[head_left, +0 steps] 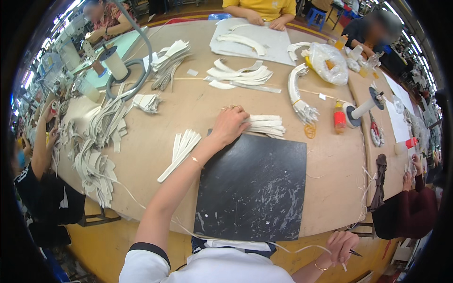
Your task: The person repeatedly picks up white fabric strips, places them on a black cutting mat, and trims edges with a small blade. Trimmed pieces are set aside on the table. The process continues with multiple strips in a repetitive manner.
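Reaching over the far edge of a scuffed black board (255,188), my left hand (230,123) has its fingers curled on the near end of a stack of white fabric strips (266,125). Low at the right, off the table's front edge, my right hand (341,247) is closed around a slim tool with a dark pointed tip (355,253); its exact kind is hidden. A thin white cord (302,248) runs across my front to that hand, and a short end hangs below it. A fanned group of white strips (180,152) lies beside my left forearm.
Heaps of pale strips (101,137) cover the table's left side. Beyond lie curved white pieces (240,74), a bundled stack (299,94), a plastic bag (328,63), a red-labelled bottle (339,117) and a spool (363,107). Several people work around the table.
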The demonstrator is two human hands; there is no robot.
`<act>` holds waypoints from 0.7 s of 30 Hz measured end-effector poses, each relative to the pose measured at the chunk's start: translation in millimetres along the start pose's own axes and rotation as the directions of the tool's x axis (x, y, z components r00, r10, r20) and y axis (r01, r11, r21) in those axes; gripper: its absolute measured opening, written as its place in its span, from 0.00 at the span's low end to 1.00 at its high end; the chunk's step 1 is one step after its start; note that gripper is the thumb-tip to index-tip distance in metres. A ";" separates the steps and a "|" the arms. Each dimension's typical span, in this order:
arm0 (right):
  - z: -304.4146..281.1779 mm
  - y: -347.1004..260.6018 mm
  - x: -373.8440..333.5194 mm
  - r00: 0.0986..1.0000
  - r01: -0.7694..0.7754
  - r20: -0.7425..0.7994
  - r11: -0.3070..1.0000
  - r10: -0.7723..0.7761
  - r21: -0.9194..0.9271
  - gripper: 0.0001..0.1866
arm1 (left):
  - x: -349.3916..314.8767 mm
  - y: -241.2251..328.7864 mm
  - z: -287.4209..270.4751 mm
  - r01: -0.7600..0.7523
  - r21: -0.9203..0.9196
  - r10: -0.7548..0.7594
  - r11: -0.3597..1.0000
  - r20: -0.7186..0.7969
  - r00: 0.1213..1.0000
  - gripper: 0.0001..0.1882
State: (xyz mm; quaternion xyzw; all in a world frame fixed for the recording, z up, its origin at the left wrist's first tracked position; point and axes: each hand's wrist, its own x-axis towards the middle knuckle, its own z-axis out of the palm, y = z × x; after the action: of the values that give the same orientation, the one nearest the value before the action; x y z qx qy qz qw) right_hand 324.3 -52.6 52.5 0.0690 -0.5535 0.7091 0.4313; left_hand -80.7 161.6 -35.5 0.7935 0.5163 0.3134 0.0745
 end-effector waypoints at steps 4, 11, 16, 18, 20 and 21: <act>6.6 3.9 -15.4 0.997 0.007 -0.078 1.000 -0.006 0.015 0.08 | 20.5 -17.3 14.3 -0.041 -0.017 0.044 0.999 0.163 0.986 0.09; 3.7 27.1 -15.4 0.949 0.057 -0.311 0.998 -0.057 -0.011 0.12 | 35.9 -22.3 17.8 0.236 -0.049 -0.233 0.971 0.060 0.971 0.09; -3.5 28.2 -1.8 0.971 0.039 -0.239 0.995 -0.016 0.090 0.12 | 52.6 -27.1 3.4 0.369 -0.012 -0.368 0.929 -0.085 0.926 0.10; 2.8 31.5 -0.4 0.928 0.051 -0.371 0.995 -0.018 0.081 0.12 | 52.1 -31.2 -3.9 0.243 0.086 -0.234 0.966 -0.096 0.967 0.11; 6.7 34.2 0.3 0.897 0.044 -0.442 0.996 -0.005 0.076 0.12 | 48.1 -34.4 -7.4 0.038 0.193 -0.021 0.980 -0.092 0.996 0.12; 7.4 35.0 0.8 0.898 0.029 -0.439 0.997 0.004 0.069 0.12 | 44.5 -34.4 -6.5 0.052 0.166 -0.046 0.985 -0.039 0.998 0.12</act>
State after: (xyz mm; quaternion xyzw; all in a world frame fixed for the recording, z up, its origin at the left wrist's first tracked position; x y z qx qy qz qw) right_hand 297.0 -58.9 30.4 -0.0730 -0.4151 0.7236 0.5466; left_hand -99.0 214.4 -26.9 0.7785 0.5611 0.2810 0.0065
